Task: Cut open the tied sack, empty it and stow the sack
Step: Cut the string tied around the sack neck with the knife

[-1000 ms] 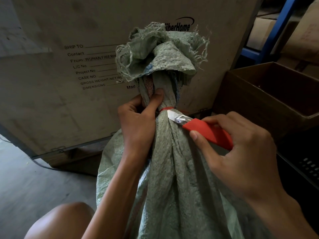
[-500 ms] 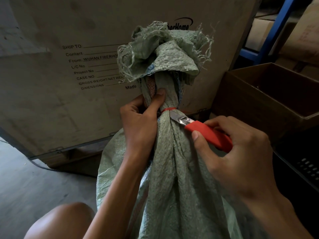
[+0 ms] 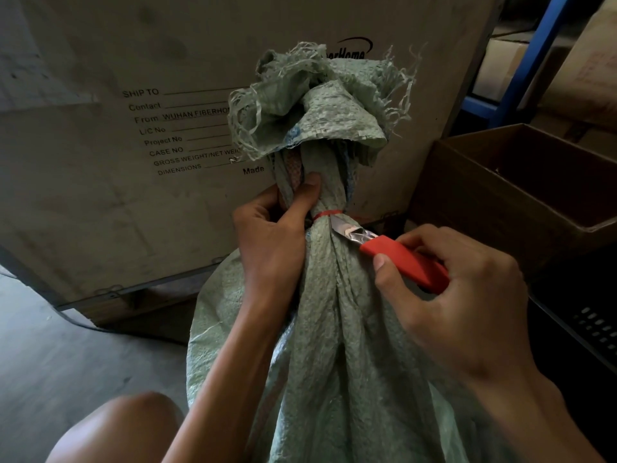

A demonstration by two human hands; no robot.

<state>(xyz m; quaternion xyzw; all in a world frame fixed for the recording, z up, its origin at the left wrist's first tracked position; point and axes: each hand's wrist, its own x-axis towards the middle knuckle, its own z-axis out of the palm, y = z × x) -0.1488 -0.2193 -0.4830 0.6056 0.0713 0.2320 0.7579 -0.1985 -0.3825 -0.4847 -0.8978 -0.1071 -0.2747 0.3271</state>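
A pale green woven sack (image 3: 337, 345) stands upright in front of me, its neck bunched and bound by a thin red tie (image 3: 325, 213), with frayed cloth flaring above. My left hand (image 3: 277, 235) grips the neck just at the tie, thumb pressed on the cloth above it. My right hand (image 3: 457, 295) holds a red-handled utility knife (image 3: 400, 259). The knife's steel blade tip touches the sack right under the tie, on its right side.
A big printed cardboard crate (image 3: 133, 145) stands right behind the sack. An open brown cardboard box (image 3: 521, 195) sits at the right, with blue shelving (image 3: 514, 78) behind it and a dark perforated crate (image 3: 594, 325) below. Grey concrete floor (image 3: 50, 345) lies at the left; my knee shows at the bottom.
The knife blade has slid up the sack's neck until its tip meets the red tie. My left hand keeps the same grip on the neck.
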